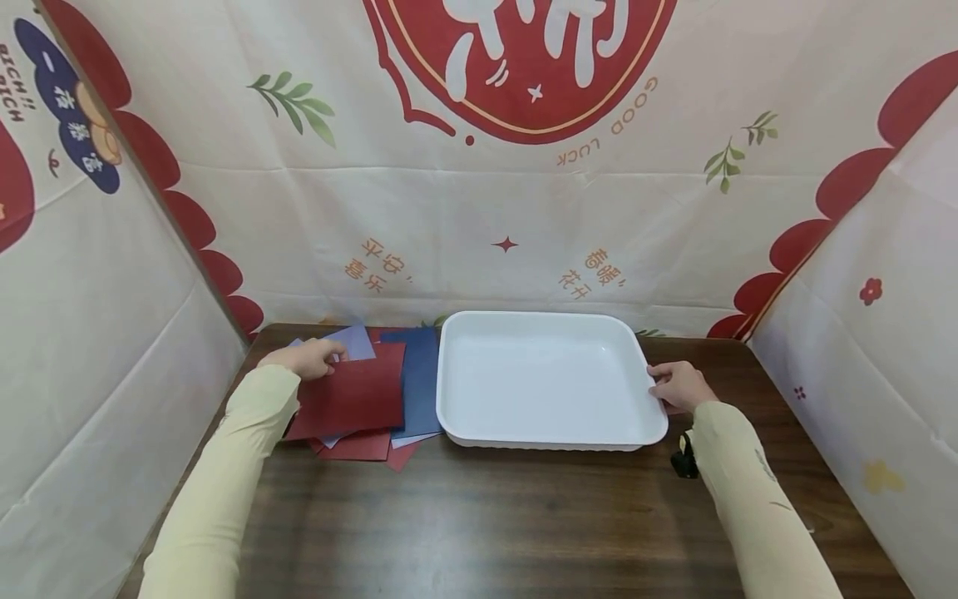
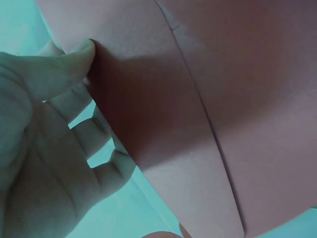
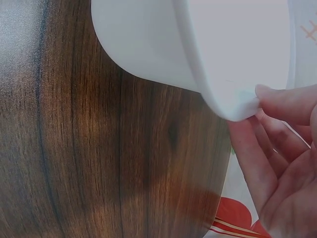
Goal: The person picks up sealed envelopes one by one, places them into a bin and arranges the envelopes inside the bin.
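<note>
My left hand (image 1: pixel 308 358) pinches the edge of a dark red envelope (image 1: pixel 359 391) between thumb and fingers. In the left wrist view a flap line runs across the envelope (image 2: pixel 158 99), and my thumb (image 2: pixel 74 67) lies on its near face. Under and around it spreads a pile of envelopes, among them a blue one (image 1: pixel 421 383) and a pale lavender one (image 1: pixel 353 339). A white rectangular tray (image 1: pixel 550 437) stands right of the pile with nothing in it. At the tray's right end, my right hand (image 1: pixel 681 385) pinches the rim, thumb on top and fingers beneath.
Everything lies on a dark wooden table (image 1: pixel 464 524). Printed white cloth (image 1: pixel 479 208) hangs behind it and along both sides, near the table's edges. A small black object (image 1: pixel 683 457) shows by the right sleeve.
</note>
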`<state>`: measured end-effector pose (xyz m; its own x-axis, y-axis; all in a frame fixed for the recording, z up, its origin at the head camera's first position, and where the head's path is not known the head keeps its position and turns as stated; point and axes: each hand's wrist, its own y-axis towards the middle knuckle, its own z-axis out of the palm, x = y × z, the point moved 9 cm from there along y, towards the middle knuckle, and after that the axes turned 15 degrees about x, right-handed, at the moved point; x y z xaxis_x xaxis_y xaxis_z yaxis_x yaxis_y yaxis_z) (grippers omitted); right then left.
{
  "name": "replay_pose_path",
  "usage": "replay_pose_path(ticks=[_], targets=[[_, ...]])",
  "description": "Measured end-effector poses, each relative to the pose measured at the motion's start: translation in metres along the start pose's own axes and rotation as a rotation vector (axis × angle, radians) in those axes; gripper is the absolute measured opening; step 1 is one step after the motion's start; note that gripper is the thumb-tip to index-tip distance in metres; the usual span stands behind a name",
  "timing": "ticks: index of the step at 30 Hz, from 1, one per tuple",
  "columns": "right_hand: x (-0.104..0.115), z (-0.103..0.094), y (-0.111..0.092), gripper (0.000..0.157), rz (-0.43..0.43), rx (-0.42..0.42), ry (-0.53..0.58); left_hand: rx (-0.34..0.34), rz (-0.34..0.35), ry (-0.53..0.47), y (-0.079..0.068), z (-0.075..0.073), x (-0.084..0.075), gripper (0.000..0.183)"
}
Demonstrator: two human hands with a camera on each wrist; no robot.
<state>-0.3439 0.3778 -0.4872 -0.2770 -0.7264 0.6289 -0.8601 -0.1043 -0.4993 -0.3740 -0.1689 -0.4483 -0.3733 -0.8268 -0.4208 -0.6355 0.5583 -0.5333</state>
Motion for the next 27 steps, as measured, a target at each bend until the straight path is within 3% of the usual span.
replay_pose_path(ticks=[5, 11, 27], targets=[[-0.002, 0.001, -0.002, 0.052, 0.014, -0.003, 0.013, 0.005, -0.028, 0.016, -0.002, -0.010, -0.008, 0.015], [0.000, 0.000, -0.002, 0.052, 0.012, -0.011, 0.008, 0.001, -0.007, 0.021, -0.001, -0.023, -0.031, 0.016], [0.001, -0.001, -0.002, 0.051, 0.000, -0.026, -0.008, 0.039, 0.029, 0.085, 0.031, -0.038, -0.088, 0.020]])
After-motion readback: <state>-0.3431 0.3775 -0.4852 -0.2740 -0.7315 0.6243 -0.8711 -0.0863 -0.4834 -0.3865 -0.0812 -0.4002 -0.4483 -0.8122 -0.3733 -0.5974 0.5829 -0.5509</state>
